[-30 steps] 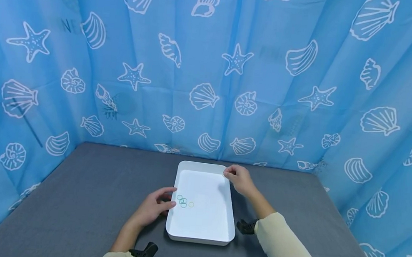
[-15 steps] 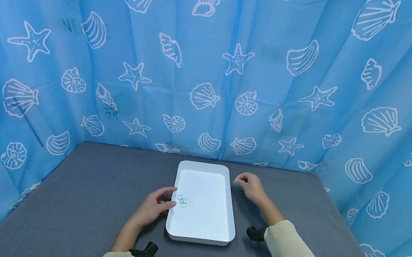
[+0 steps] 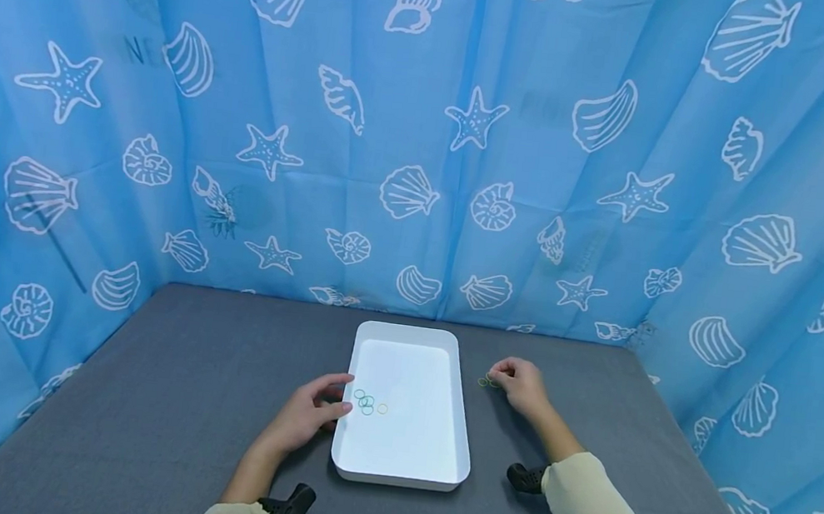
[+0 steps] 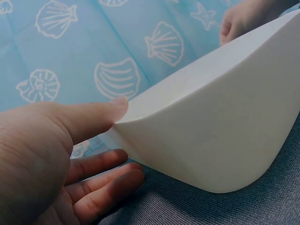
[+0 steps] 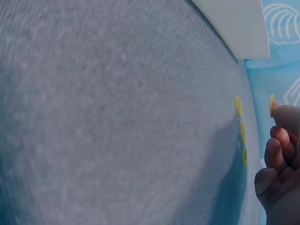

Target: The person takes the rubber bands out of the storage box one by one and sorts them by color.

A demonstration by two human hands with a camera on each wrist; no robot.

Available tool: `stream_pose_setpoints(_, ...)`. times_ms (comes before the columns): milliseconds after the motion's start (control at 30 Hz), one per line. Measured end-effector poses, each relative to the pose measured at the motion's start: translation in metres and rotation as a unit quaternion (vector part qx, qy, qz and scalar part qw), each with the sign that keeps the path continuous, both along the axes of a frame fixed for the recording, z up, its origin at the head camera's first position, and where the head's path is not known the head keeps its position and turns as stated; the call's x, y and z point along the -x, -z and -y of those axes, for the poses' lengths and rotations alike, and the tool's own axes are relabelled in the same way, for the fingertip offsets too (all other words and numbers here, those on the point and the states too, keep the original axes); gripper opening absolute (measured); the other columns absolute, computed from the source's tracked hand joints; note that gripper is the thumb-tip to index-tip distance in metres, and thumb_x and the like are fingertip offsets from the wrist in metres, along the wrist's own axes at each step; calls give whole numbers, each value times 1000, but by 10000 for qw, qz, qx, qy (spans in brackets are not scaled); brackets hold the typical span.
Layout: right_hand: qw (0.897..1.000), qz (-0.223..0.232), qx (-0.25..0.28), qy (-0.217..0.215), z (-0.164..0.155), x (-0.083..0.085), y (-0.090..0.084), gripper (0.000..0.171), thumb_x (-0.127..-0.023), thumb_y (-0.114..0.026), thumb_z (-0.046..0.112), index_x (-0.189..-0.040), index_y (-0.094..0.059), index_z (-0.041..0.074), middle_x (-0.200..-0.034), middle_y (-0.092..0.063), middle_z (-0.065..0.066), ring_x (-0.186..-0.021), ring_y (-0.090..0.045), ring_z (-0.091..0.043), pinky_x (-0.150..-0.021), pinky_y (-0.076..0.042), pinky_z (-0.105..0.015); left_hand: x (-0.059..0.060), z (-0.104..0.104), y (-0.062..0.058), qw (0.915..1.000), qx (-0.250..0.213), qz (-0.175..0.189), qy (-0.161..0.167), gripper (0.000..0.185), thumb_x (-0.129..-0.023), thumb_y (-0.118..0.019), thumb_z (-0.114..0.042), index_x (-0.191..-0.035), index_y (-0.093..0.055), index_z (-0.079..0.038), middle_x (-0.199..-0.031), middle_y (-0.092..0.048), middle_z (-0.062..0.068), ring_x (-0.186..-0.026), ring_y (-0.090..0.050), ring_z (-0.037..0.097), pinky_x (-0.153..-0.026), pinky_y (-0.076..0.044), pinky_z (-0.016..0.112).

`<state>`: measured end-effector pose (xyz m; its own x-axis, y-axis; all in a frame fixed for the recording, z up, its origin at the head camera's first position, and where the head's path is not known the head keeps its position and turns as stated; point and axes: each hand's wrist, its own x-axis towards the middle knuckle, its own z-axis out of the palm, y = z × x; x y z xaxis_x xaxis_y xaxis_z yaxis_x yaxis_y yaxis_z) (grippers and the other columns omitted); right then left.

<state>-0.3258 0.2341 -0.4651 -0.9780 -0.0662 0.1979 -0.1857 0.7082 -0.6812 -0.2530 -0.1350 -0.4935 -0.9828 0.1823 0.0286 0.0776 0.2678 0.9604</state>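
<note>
Two hands in play here, both parked around the white tray [image 3: 401, 465] that sits in the middle of the grey surface [image 3: 163, 398]. My left hand [image 3: 308, 415] is up against the tray's left wall, thumb laid along the rim and the other fingers [image 4: 105, 176] stretched out fairly straight on the cloth just below the tray's edge, so it's touching and steadying rather than gripping anything. Inside the tray, close to that left wall and right by my thumb, there's a little cluster of rubber bands [image 3: 365, 403], mostly green with one yellowish one [image 3: 383, 409] a bit to the right of the rest. My right hand [image 3: 523, 386] is off to the right of the tray, out on the bare cloth near the tray's far right corner, fingers curled in. From the wrist cam I can see one small yellow band [image 5: 271, 106] pinched at the tip of my fingers [image 5: 281, 140], held just off the cloth. Right next to it, between my fingertips and the tray, a few more yellow bands [image 5: 241, 131] are lying flat on the surface in a short row, near each other but I can't tell if they overlap. The blue seashell curtain [image 3: 426, 124] hangs behind and to both sides of the tray.
</note>
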Motion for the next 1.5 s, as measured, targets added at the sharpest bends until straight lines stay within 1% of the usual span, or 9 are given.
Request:
stream_pose_setpoints(133, 9997, 69, -65, 217, -5, -1, 2, 8, -92, -64, 5, -86, -67, 0, -81, -63, -6, -72, -52, -19, -65, -43, -34, 0, 0, 0, 10000, 5, -21, 2, 47, -93, -68, -20, -137, -55, -12, -121, -58, 15, -83, -59, 22, -70, -54, 35)
stream_pose_setpoints(400, 9985, 205, -38, 501, -16, -4, 9, 10, -93, -63, 5, -86, -67, -2, -80, -62, -6, -72, -53, -20, -64, -42, -33, -1, 0, 0, 10000, 26, -32, -40, 46, -92, -68, -20, -136, -56, -13, -120, -58, 14, -82, -59, 22, -70, -54, 34)
stream_pose_setpoints(600, 9971, 262, -171, 699, -20, -3, 9, 11, -92, -63, 5, -84, -66, -1, -79, -62, -7, -71, -53, -20, -64, -42, -34, 0, 0, 1, 10000, 38, -9, -53, 47, -92, -68, -21, -137, -55, -13, -120, -58, 14, -82, -59, 22, -71, -54, 34)
stream_pose_setpoints(767, 9960, 388, -207, 772, -24, -4, 9, 12, -93, -63, 5, -84, -66, -1, -79, -62, -8, -70, -53, -20, -62, -42, -33, 0, 0, 2, 10000, 40, -19, -41, 47, -92, -68, -22, -137, -55, -12, -121, -57, 14, -82, -59, 21, -71, -55, 34)
stream_pose_setpoints(1000, 9942, 537, -263, 894, -31, -2, 10, 12, -94, -61, 8, -86, -66, 0, -81, -63, -8, -72, -54, -21, -63, -42, -34, 0, 0, 1, 10000, 46, 34, -44, 47, -92, -69, -22, -136, -56, -15, -120, -58, 14, -82, -59, 22, -71, -54, 34)
stream_pose_setpoints(1233, 9924, 590, -459, 977, -34, 0, 8, 14, -94, -62, 8, -83, -67, 1, -79, -63, -8, -70, -53, -21, -61, -41, -33, -1, 0, 0, 10000, -8, -81, 44, 47, -92, -68, -21, -136, -56, -12, -121, -57, 17, -82, -59, 22, -70, -55, 33)
stream_pose_setpoints(1367, 9912, 674, -554, 996, -33, 0, 7, 14, -94, -62, 8, -83, -66, 1, -78, -62, -7, -68, -53, -20, -60, -41, -33, -1, 0, -1, 10000, -27, -64, 18, 47, -92, -69, -21, -136, -55, -12, -121, -57, 16, -82, -59, 21, -70, -55, 33)
stream_pose_setpoints(1500, 9907, 654, -672, 986, -31, -1, 6, 14, -94, -62, 7, -82, -65, 1, -77, -61, -7, -68, -52, -20, -59, -41, -33, -1, 0, -1, 10000, -32, -54, 17, 48, -92, -69, -21, -136, -55, -11, -121, -58, 16, -82, -59, 22, -70, -55, 33)
